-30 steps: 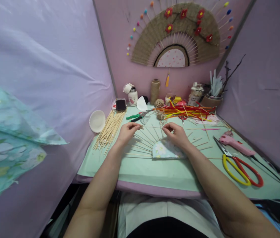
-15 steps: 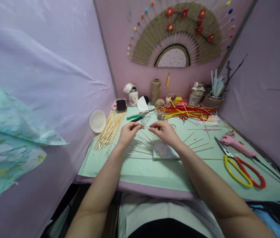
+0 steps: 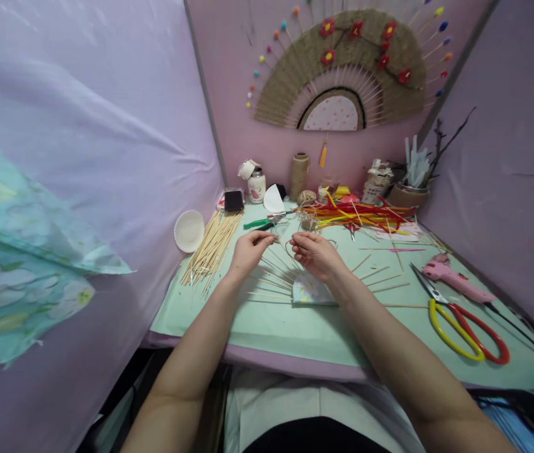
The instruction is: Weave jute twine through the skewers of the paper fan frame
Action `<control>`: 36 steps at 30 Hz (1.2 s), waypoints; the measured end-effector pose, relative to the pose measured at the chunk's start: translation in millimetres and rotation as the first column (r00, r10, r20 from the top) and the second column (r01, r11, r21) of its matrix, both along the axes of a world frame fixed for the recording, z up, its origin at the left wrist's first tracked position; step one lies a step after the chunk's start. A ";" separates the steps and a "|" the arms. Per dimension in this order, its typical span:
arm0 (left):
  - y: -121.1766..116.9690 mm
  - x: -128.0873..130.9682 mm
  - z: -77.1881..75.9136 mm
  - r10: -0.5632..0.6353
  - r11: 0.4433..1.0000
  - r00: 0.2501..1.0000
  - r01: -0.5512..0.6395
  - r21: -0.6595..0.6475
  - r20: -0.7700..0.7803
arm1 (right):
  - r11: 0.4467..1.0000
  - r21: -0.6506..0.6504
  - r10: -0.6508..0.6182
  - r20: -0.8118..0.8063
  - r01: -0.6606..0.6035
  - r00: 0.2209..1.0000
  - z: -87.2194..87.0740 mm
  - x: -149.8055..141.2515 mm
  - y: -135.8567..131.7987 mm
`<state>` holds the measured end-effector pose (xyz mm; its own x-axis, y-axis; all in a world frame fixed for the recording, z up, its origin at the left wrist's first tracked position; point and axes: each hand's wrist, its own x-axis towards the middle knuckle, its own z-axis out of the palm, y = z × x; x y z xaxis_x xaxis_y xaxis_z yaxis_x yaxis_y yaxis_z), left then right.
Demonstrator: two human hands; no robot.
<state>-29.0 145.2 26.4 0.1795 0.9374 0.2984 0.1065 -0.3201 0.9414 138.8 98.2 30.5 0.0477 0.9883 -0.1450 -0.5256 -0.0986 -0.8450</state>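
1. Left hand [image 3: 248,253]: thumb and finger pinched together on a thin strand [image 3: 277,238], above the far left sticks of the fan frame.
2. Right hand [image 3: 315,255]: fingers curled toward the thumb, just right of the left hand and apart from it; a fine loop beside the fingertips; whether it is gripped, cannot tell.
3. Fan frame: semicircular floral base [image 3: 308,290] at the middle of the green-topped table [image 3: 267,333], flat edge toward the near side, thin sticks [image 3: 269,284] radiating left, right and far; partly hidden by the right hand.
4. Left: 1 heap of loose sticks [image 3: 213,248]; 1 white round dish [image 3: 189,231], tilted up beside it.
5. Far middle: 1 green-handled tool [image 3: 257,224]; 1 tall twine spool [image 3: 300,176]; 1 white jar [image 3: 256,187].
6. Far right: 1 pile of red, orange and yellow strips [image 3: 366,215]; 1 pot [image 3: 406,196] holding pale sticks and twigs.
7. Right: 1 pair of scissors [image 3: 441,302], blades slightly apart, handles yellow and red; 1 pink glue gun [image 3: 458,283], just beyond.
8. Far wall: 1 large brown fan [image 3: 359,53], red flowers attached.
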 end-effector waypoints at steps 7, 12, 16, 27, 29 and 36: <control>4.6 34.3 7.5 0.033 0.999 0.995 -0.035 0.013 0.093 | 1.000 0.002 0.030 0.011 -0.030 1.000 -0.8 0.3 -3.0; 4.2 61.5 2.1 0.017 0.998 0.963 -0.001 -0.058 0.269 | 0.998 0.053 -0.040 -0.080 0.044 0.996 -3.6 3.9 0.2; -1.0 71.5 -3.1 0.010 0.987 0.907 0.060 -0.152 0.420 | 0.995 0.051 -0.072 -0.139 0.080 0.988 -6.8 3.9 2.1; -4.8 77.5 -18.5 0.017 0.982 0.884 0.073 -0.174 0.468 | 0.986 0.057 -0.147 -0.124 0.155 0.981 -16.5 0.3 4.0; -6.2 78.2 -19.3 0.007 0.987 0.884 0.070 -0.147 0.468 | 0.986 0.050 -0.153 -0.119 0.160 0.981 -16.7 0.8 3.9; -12.1 79.1 -17.4 -0.015 0.986 0.913 0.080 -0.143 0.407 | 0.981 0.054 -0.184 -0.057 0.187 0.981 -15.6 3.9 2.0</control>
<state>50.2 133.1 9.0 0.1202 0.9707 0.2080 -0.3042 -0.1634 0.9385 142.6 100.2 14.9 0.2247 0.9699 -0.0939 -0.5728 0.0534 -0.8180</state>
